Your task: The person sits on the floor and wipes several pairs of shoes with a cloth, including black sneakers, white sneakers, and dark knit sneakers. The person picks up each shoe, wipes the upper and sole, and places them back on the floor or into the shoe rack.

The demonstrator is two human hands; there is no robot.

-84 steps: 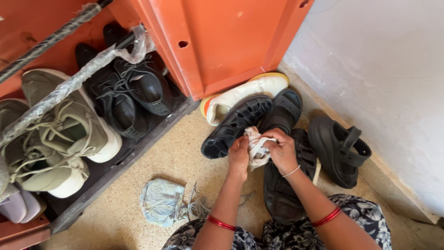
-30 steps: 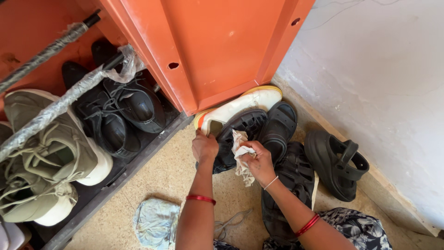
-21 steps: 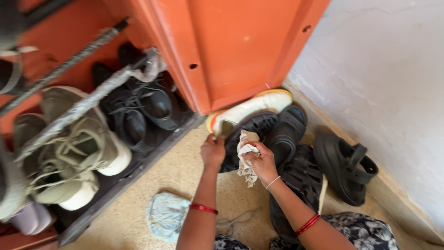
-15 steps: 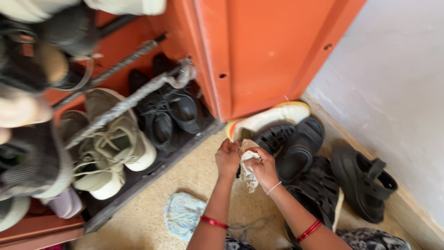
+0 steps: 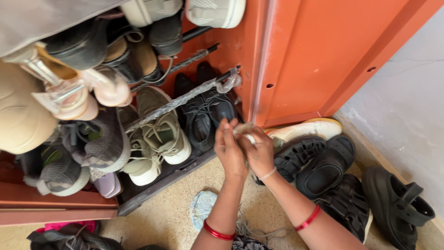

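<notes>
My left hand (image 5: 230,149) and right hand (image 5: 259,152) are raised together in front of the lower corner of the orange shoe rack (image 5: 305,60), which I take as the landmark throughout. Between the two hands is a small pale cloth (image 5: 243,129), mostly hidden; only a blurred strip shows above the knuckles. The fingers of both hands are curled round this cloth and pinch it from either side, the hands touching one another. Each forearm carries a red bangle, and the right wrist a thin pale band. Inside the rack, just beyond my hands, a pair of black lace-up shoes (image 5: 203,115) stands on the lowest shelf behind a plastic-wrapped bar (image 5: 185,97); further into the rack along that shelf sit olive-and-white sneakers (image 5: 159,134). Higher shelves hold mixed footwear, blurred at the near edge. On the floor against the rack's outer side panel lies a white shoe (image 5: 307,130) with a yellow-trimmed sole, and just beside it, away from the rack, black sandals (image 5: 319,159) lie crowded together. A black clog (image 5: 397,208) rests further from the rack, near the pale wall (image 5: 407,106). On the speckled floor in front of the rack, beneath my forearms, lies a light blue rag (image 5: 202,215).
</notes>
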